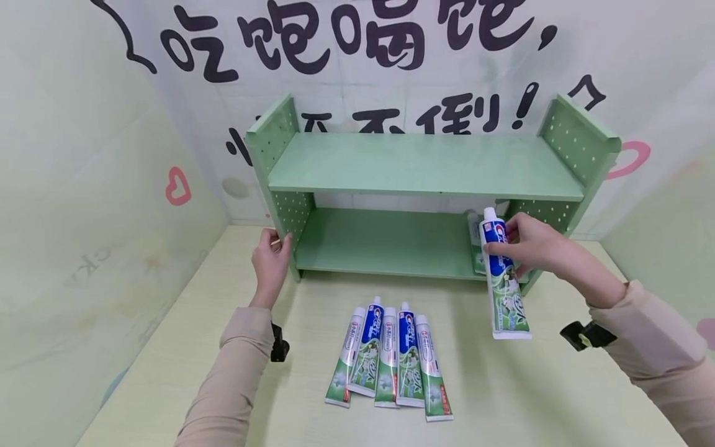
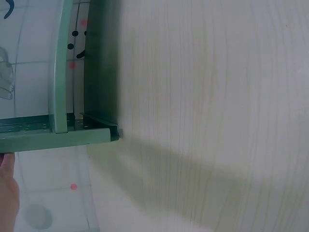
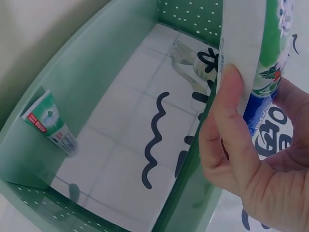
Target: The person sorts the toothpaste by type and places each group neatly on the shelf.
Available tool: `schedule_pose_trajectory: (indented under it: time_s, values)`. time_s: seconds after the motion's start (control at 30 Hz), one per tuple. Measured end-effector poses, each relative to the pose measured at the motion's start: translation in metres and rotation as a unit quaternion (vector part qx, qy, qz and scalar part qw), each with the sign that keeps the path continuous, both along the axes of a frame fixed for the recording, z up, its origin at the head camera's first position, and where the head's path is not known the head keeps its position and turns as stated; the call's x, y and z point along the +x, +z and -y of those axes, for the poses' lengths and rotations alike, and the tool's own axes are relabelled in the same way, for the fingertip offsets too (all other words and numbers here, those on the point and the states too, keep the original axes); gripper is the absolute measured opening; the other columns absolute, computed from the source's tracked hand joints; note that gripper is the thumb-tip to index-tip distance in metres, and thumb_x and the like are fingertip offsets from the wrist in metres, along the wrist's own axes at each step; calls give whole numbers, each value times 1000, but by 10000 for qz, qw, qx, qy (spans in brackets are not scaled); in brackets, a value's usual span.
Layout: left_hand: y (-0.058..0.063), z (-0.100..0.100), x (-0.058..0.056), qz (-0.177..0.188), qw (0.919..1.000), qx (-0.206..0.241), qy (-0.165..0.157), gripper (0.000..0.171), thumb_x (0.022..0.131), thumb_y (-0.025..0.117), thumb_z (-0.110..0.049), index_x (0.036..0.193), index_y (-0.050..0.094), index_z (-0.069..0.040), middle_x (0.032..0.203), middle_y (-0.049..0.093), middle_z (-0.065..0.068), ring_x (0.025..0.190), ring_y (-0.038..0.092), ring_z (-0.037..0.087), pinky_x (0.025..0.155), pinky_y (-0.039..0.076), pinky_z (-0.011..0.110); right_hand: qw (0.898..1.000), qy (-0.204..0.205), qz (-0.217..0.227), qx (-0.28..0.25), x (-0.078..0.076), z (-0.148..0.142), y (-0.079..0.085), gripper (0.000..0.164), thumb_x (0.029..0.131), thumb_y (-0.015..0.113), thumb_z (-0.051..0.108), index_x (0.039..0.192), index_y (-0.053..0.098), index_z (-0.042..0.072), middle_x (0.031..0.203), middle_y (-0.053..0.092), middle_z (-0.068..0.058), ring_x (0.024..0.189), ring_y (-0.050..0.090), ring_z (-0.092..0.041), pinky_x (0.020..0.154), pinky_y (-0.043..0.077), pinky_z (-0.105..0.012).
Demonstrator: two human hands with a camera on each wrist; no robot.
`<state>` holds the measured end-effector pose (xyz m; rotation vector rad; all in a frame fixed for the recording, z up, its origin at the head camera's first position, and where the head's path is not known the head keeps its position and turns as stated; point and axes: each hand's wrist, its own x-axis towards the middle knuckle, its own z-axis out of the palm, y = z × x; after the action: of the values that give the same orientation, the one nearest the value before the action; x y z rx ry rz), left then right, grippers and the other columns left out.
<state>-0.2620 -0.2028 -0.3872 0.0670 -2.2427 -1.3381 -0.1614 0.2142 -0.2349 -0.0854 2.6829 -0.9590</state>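
My right hand (image 1: 530, 245) grips a blue, white and green toothpaste tube (image 1: 505, 292), cap up, in front of the shelf's right end. In the right wrist view, the thumb and fingers hold the tube (image 3: 275, 53) from both sides. Behind it, a green and white toothpaste tube (image 3: 50, 123) lies on the lower board of the green shelf (image 1: 380, 242). With thumb and curled fingers, my left hand (image 1: 270, 267) holds the front edge of the shelf's left side panel. Only part of that hand (image 2: 8, 193) shows in the left wrist view.
Several toothpaste tubes (image 1: 385, 360) lie side by side on the pale wood table (image 1: 301, 397), caps toward the shelf. A wall with black lettering (image 1: 391, 37) stands behind the shelf. The upper board (image 1: 424, 161) overhangs the lower one.
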Motion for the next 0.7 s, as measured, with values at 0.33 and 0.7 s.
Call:
schedule_pose_trajectory:
  time_s: [0.33, 0.7]
  values:
    - [1, 2, 0, 65, 10000, 27, -13, 26, 90, 57, -20, 101, 51, 3, 110, 62, 25, 101, 63, 35, 82, 56, 38, 9999, 12, -159, 53, -3, -4, 17, 56, 89, 56, 26, 120, 29, -12, 105, 50, -28, 76, 61, -18, 61, 59, -34]
    - [1, 3, 0, 50, 10000, -30, 3, 26, 90, 56, -20, 100, 52, 3, 109, 62, 26, 100, 64, 35, 81, 56, 38, 9994, 83, -313, 133, -20, -10, 44, 54, 92, 52, 25, 119, 27, -14, 103, 49, -27, 75, 61, -15, 62, 59, -34]
